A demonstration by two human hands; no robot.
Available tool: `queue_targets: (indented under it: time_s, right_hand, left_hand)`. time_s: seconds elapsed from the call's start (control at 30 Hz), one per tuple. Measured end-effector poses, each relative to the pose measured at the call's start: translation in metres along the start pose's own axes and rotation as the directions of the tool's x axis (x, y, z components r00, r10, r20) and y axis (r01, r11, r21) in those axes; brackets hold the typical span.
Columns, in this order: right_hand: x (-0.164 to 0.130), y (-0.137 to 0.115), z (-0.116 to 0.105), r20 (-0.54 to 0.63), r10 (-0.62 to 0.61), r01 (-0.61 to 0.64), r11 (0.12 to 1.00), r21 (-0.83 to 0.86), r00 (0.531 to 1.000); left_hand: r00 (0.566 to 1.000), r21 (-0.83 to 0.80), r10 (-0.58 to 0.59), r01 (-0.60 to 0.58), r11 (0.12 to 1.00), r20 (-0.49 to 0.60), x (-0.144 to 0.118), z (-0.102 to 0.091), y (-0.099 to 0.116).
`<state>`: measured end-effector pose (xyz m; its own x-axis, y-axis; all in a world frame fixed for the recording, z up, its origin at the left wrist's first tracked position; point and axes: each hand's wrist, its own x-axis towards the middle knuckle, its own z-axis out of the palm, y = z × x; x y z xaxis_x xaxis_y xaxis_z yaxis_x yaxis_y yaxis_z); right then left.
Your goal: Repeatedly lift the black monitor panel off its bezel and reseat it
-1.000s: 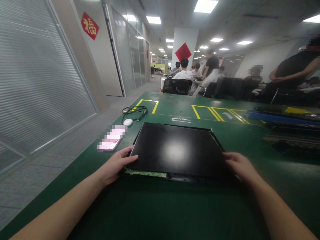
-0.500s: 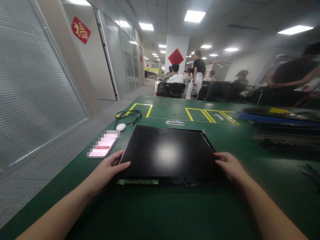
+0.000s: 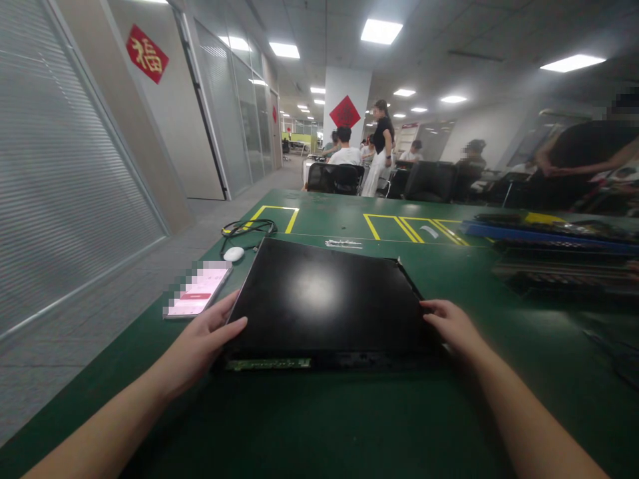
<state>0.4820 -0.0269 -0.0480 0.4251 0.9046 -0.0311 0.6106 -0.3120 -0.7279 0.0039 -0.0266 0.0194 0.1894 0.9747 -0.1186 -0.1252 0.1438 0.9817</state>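
Observation:
A black LCD screen panel (image 3: 324, 299) lies in front of me, its glossy face up and a green circuit strip (image 3: 269, 364) along its near edge. My left hand (image 3: 204, 336) grips the panel's left side, thumb on top and the other fingers partly hidden at the edge. On the right side, my right hand (image 3: 452, 326) pinches the edge between thumb and fingers. The panel's left side looks raised above the green table (image 3: 349, 426); whether the rest touches the table I cannot tell.
Left of the panel are a phone (image 3: 200, 293), a white mouse-like object (image 3: 233, 254) and a coiled black cable (image 3: 247, 228). Stacked dark panels (image 3: 564, 259) stand at the right. Yellow tape (image 3: 394, 216) marks the far table. A person (image 3: 589, 153) stands beyond the right side.
The panel's left side has risen and tilted a little, with both hands still on it. The whole view has shifted slightly, so things appear further left.

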Motion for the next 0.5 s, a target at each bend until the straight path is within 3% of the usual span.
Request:
queue_targets:
  time_s: [0.13, 0.33, 0.4, 0.5]
  right_hand:
    - [-0.003, -0.004, -0.001, -0.041, 0.019, -0.015, 0.995, 0.096, 0.999]
    - [-0.007, -0.014, -0.002, -0.094, 0.062, -0.034, 0.960, 0.276, 0.994]
    - [-0.009, -0.019, -0.004, -0.153, 0.090, -0.018, 0.908, 0.419, 0.984]
    - [-0.015, -0.030, -0.009, -0.132, 0.067, 0.038, 0.748, 0.663, 0.989]
  left_hand:
    - [0.999, -0.029, 0.014, -0.013, 0.999, 0.044, 0.000, 0.002, 0.001]
    - [0.998, 0.025, 0.048, -0.048, 0.999, 0.028, 0.000, -0.001, 0.001]
    - [0.996, 0.036, 0.091, -0.091, 0.995, 0.017, -0.001, -0.002, 0.003]
    - [0.988, 0.025, 0.152, -0.151, 0.988, -0.025, -0.002, -0.005, 0.008]
